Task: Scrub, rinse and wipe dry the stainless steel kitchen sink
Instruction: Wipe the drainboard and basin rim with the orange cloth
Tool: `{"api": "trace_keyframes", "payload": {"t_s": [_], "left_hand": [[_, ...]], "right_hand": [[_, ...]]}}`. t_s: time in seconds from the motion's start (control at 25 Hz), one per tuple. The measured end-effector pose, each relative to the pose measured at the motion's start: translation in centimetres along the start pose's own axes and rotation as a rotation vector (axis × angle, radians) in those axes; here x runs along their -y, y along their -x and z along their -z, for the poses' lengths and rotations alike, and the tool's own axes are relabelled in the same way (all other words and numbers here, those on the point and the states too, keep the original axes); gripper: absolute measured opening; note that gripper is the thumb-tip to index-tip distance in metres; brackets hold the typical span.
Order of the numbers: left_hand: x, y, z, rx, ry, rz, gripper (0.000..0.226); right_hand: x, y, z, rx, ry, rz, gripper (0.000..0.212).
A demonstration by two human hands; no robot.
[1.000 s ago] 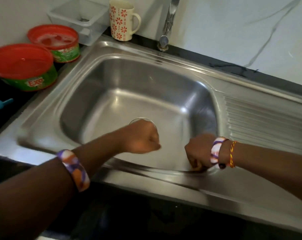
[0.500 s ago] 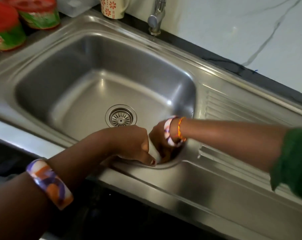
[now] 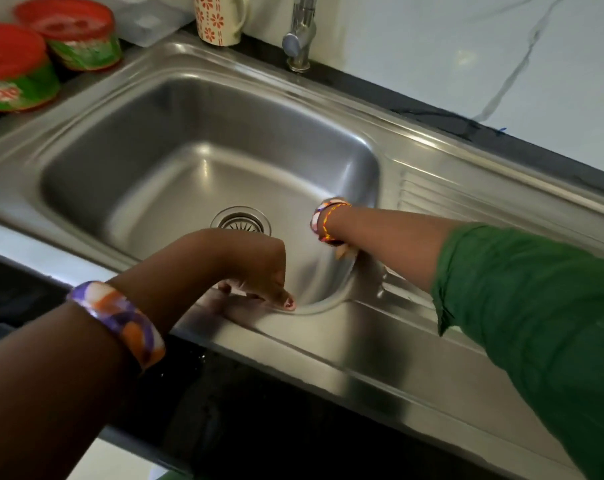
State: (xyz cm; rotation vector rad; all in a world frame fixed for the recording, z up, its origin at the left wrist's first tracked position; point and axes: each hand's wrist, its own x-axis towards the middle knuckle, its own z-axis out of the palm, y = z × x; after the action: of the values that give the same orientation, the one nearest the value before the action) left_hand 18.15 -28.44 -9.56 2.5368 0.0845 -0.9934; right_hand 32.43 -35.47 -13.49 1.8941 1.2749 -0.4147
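The stainless steel sink (image 3: 328,344) fills the view, with its drain (image 3: 240,220) in the basin floor. My left hand (image 3: 255,271) rests on the front rim with its fingers curled under and the thumb lying along the edge; I see nothing in it. My right hand (image 3: 342,250) reaches down into the basin's near right corner. It is almost wholly hidden behind its wrist, which wears beaded bracelets. Only a pale bit shows below the wrist, and I cannot tell whether that is fingers or something held.
The faucet (image 3: 302,32) stands at the back rim beside a flowered mug (image 3: 217,19). Two red-lidded tubs (image 3: 13,67) (image 3: 75,32) and a clear plastic container (image 3: 148,19) sit at the back left. The ribbed drainboard (image 3: 466,202) lies to the right.
My right hand has slid from beside the left hand to the basin's right corner wall. The left hand stays on the front rim. The view has shifted slightly.
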Motion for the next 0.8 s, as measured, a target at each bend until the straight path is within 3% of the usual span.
{"api": "trace_keyframes", "payload": {"t_s": [0.08, 0.2, 0.36, 0.4, 0.48, 0.56, 0.72, 0.8], "left_hand": [[-0.2, 0.2, 0.1, 0.003, 0.014, 0.013, 0.035], [-0.5, 0.2, 0.0, -0.029, -0.014, -0.005, 0.037], [0.2, 0.1, -0.5, -0.063, -0.035, -0.039, 0.035], [0.3, 0.0, -0.7, -0.085, -0.046, -0.051, 0.037], [0.5, 0.0, -1.0, -0.131, -0.068, -0.076, 0.045], [0.4, 0.2, -1.1, -0.147, -0.084, -0.080, 0.050], [-0.4, 0.8, -0.7, -0.172, -0.097, -0.100, 0.041], [-0.5, 1.0, -0.5, -0.191, -0.091, -0.111, 0.042]], "right_hand": [[2.0, 1.4, 0.4, 0.009, -0.182, 0.169, 0.034], [2.7, 1.8, 0.2, 0.100, -0.164, 0.251, 0.032], [-1.9, -0.8, 1.7, 0.112, -0.044, -0.015, 0.009], [-2.7, -1.4, 1.9, 0.060, -0.042, -0.080, 0.009], [-3.5, -2.5, 1.2, -0.062, 0.021, -0.146, 0.030], [-2.5, -2.5, -0.1, -0.008, 0.099, -0.049, 0.036], [2.6, -0.9, 0.9, 0.136, 0.143, 0.319, 0.034], [2.6, -0.9, 1.9, 0.193, 0.091, 0.293, 0.033]]}}
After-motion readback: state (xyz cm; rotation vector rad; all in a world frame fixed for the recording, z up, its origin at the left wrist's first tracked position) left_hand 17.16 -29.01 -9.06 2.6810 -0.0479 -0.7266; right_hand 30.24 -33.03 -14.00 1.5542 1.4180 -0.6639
